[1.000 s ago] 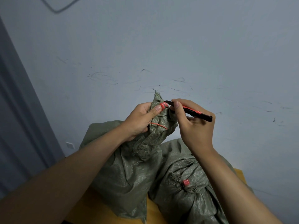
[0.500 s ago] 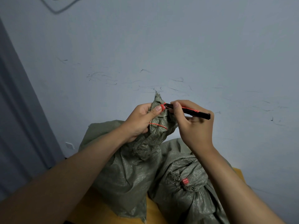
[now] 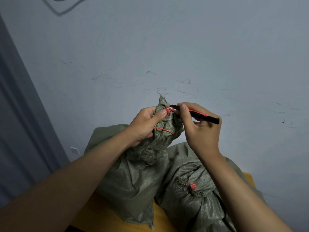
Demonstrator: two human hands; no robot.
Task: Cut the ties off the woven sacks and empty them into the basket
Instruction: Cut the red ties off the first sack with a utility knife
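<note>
Left hand [image 3: 143,124] grips the gathered neck of the left sack [image 3: 133,173] at its red tie [image 3: 167,110]. Right hand [image 3: 200,129] pinches a knife [image 3: 197,114] against the tie. A second tied sack [image 3: 197,195] leans alongside, both on a yellow counter [image 3: 163,220] near the wall [image 3: 167,47].

Two tied green sacks [image 3: 133,178], upright

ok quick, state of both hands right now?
Left hand: grips the gathered neck of the sack, thumb by the red tie.
Right hand: holds the cutter, tip at the tie.
</note>
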